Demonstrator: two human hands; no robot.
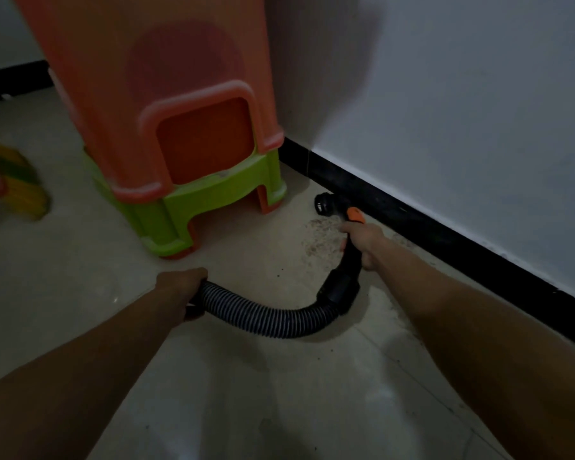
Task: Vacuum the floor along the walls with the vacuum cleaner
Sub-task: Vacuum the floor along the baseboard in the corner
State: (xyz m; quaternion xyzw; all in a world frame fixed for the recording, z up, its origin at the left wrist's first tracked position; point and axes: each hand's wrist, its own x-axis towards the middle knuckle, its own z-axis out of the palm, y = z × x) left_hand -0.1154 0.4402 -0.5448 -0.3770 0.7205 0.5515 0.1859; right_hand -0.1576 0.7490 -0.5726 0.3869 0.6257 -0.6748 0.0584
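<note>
Head view: the vacuum's black handle [347, 257] lies low over the pale tiled floor [279, 393], just beside the black baseboard [429, 234]. Its long axis runs roughly along that baseboard, and its round open mouth [322, 202] points away from the person, toward the corner behind the stools. An orange button [355, 214] sits on top, just behind the mouth. A thick black cuff [339, 292] joins the handle to the ribbed grey-and-black hose [263, 318], which sags in a U across to the left.

The right hand [362, 242] has its fingers curled round the handle below the button. The left hand [183, 283] is wrapped round the far end of the hose.

A patch of dark grit [321, 235] lies on the tiles beside the right hand. An orange stool [166, 111] is stacked over a green stool [213, 200] near the mouth, close to the grey wall [478, 111]. A blurred yellow-green brush [20, 184] lies far left.
</note>
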